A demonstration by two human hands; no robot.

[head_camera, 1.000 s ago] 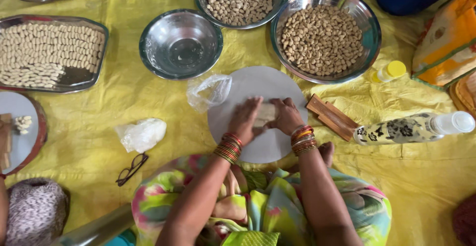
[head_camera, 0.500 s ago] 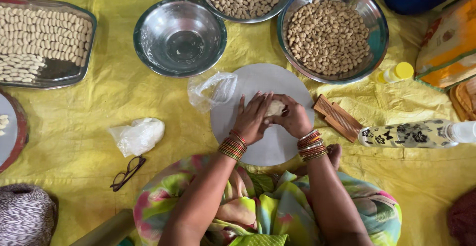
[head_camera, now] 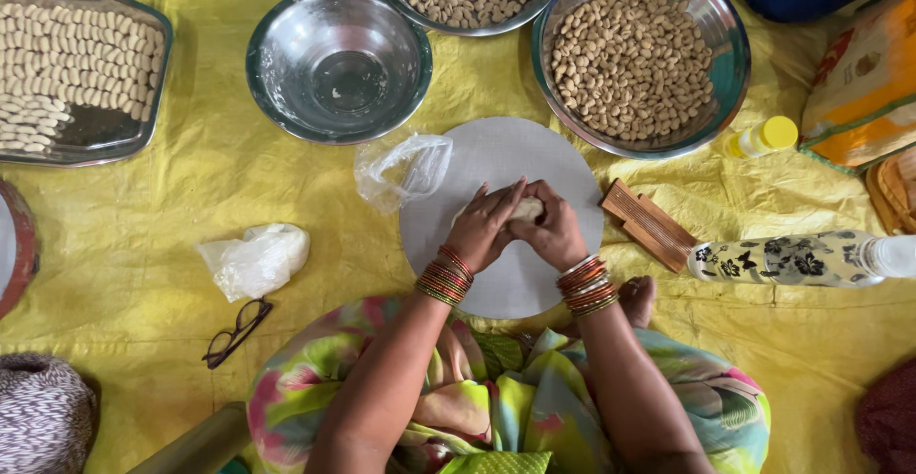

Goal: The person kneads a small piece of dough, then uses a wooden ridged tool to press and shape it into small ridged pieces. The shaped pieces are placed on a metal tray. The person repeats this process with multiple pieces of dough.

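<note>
Left hand (head_camera: 485, 226) and right hand (head_camera: 551, 233) pressing together around a dough lump (head_camera: 526, 210), over a round white board (head_camera: 515, 164). Lying just beside: plastic bag (head_camera: 401, 170), ridged wooden paddle (head_camera: 649, 225).

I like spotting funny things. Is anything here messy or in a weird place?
Nothing is spilled or broken. One small oddity: a pair of glasses lies folded on the yellow sheet near a crumpled plastic bag. Both hands, left hand and right hand, press a dough lump over the round board.
</note>
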